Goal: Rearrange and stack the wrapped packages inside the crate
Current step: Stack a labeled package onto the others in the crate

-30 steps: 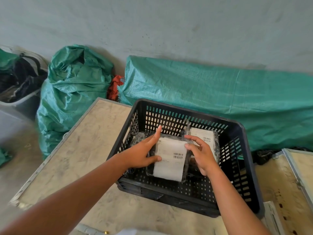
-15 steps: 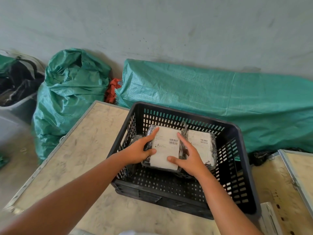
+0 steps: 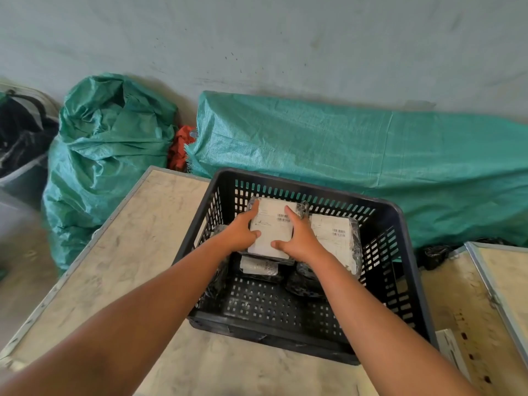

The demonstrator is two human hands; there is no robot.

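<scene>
A black slatted crate point(image 3: 400, 224) stands on a pale wooden table point(image 3: 137, 241). Inside, a plastic-wrapped package with a white label point(image 3: 273, 227) lies flat on top of another wrapped package point(image 3: 258, 268) at the crate's far left. My left hand point(image 3: 240, 234) grips its left edge and my right hand point(image 3: 298, 238) grips its right edge, thumbs on the label. A second labelled wrapped package point(image 3: 335, 237) sits to the right, on top of a dark wrapped bundle point(image 3: 305, 282).
Green woven sacks lie behind the table: a tall one point(image 3: 105, 155) at left, a long one point(image 3: 371, 167) along the wall. A red cloth point(image 3: 180, 147) sits between them. Another framed wooden board point(image 3: 503, 281) lies at right. The crate's near floor point(image 3: 271, 304) is bare.
Both hands carried the labelled package from a tilted, raised position down and toward the crate's far left, laying it flat on the package beneath.
</scene>
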